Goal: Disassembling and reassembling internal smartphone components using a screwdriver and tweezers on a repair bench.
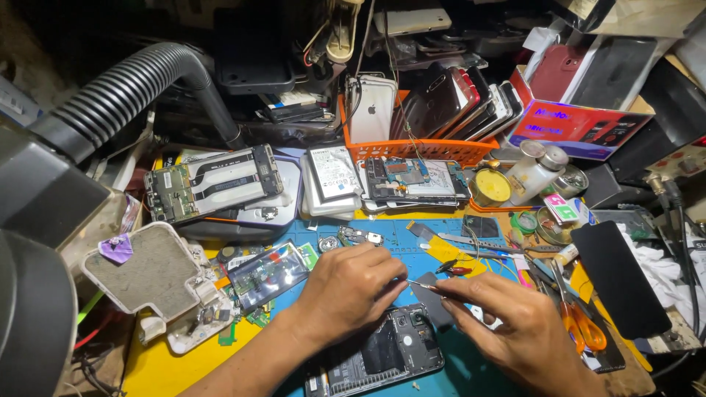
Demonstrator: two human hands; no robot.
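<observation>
My left hand [351, 288] rests over the top end of an opened black phone [382, 354] that lies on the blue work mat [382, 237], its fingers curled and pinched on something small that I cannot make out. My right hand [507, 323] comes in from the lower right and grips thin metal tweezers [425, 285]. The tweezer tip points left and meets the left fingertips just above the phone's upper edge. A small grey flat piece [434, 303] lies under the tweezers.
An opened phone [213, 182] and a battery [332, 170] sit behind the mat. An orange basket [412, 151] holds several phones. A black hose [140, 77] arcs at upper left. Orange-handled scissors [581, 323], a dark glass panel [614, 276] and a solder tin [491, 187] lie right.
</observation>
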